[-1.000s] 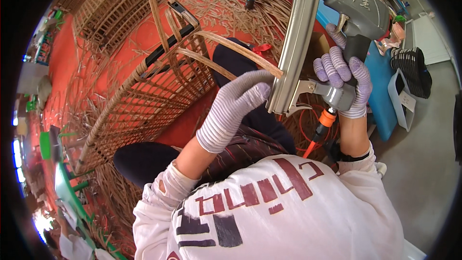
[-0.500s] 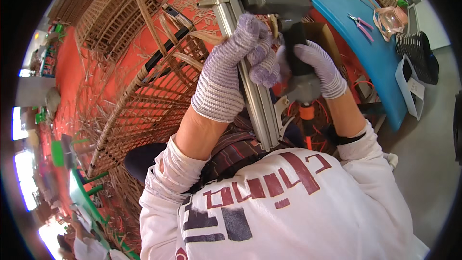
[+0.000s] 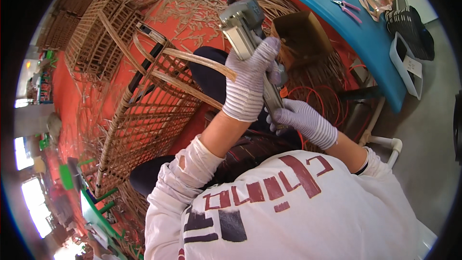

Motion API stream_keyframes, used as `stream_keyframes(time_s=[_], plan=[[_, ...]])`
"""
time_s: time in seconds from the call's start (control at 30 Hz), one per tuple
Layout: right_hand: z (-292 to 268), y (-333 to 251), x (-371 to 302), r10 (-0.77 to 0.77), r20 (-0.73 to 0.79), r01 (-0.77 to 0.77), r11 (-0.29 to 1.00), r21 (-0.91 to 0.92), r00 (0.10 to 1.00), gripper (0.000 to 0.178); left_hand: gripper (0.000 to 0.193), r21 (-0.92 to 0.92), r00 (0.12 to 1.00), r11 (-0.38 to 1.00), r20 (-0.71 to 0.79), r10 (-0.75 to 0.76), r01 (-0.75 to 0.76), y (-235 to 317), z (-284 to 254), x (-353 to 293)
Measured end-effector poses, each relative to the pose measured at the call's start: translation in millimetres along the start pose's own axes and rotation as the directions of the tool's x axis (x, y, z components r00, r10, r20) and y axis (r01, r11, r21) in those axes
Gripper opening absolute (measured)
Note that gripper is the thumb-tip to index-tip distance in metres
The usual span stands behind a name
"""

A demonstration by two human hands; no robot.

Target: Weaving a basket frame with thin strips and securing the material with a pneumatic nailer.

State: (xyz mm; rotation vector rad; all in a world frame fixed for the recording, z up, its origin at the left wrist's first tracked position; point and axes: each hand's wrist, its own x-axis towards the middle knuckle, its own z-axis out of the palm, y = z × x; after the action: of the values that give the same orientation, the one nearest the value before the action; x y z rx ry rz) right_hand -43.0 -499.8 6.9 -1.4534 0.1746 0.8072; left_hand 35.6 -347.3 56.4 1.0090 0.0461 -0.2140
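Note:
An air nail gun [image 3: 247,17] with a grey head and a long silver magazine is held in front of me, its head pointing away. My left hand [image 3: 253,79], in a striped white-and-purple glove, is wrapped around the magazine near the head. My right hand [image 3: 306,120], gloved the same way, pinches the magazine's near end between thumb and fingers. The gun's grip is mostly hidden behind my left hand. Left of the gun stands a woven rattan basket [image 3: 149,120], with loose cane strips [image 3: 197,60] sticking out from its top toward my left wrist.
Another slatted basket [image 3: 98,38] stands at the far left on the red floor among cane scraps. A cardboard box [image 3: 308,43] sits beyond the gun. Pink-handled snips [image 3: 347,9] lie on the blue table [image 3: 356,43]. An orange air hose [image 3: 329,94] coils at right.
The nail gun has turned and its head has come lower and farther away. My right hand has shifted from the grip down to the magazine's near end; my left hand still holds the magazine.

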Motion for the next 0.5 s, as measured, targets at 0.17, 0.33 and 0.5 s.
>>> stream_keyframes(time_s=[0.17,0.33,0.5], plan=[[19,5,4,-0.052,-0.086,0.072,0.968,0.242,0.995,0.057,0.037,0.042,0.999,0.999,0.048,0.009,-0.011,-13,-9,-3],[21,23,19,-0.149,-0.163,0.185,0.955,0.233,0.975,0.048,0.041,0.038,0.997,0.999,0.072,0.035,-0.038,-17,-14,-7],[22,23,22,-0.229,-0.219,0.261,0.956,0.131,0.949,0.045,0.043,0.104,0.993,0.994,0.115,0.022,-0.034,-17,-16,-3]])
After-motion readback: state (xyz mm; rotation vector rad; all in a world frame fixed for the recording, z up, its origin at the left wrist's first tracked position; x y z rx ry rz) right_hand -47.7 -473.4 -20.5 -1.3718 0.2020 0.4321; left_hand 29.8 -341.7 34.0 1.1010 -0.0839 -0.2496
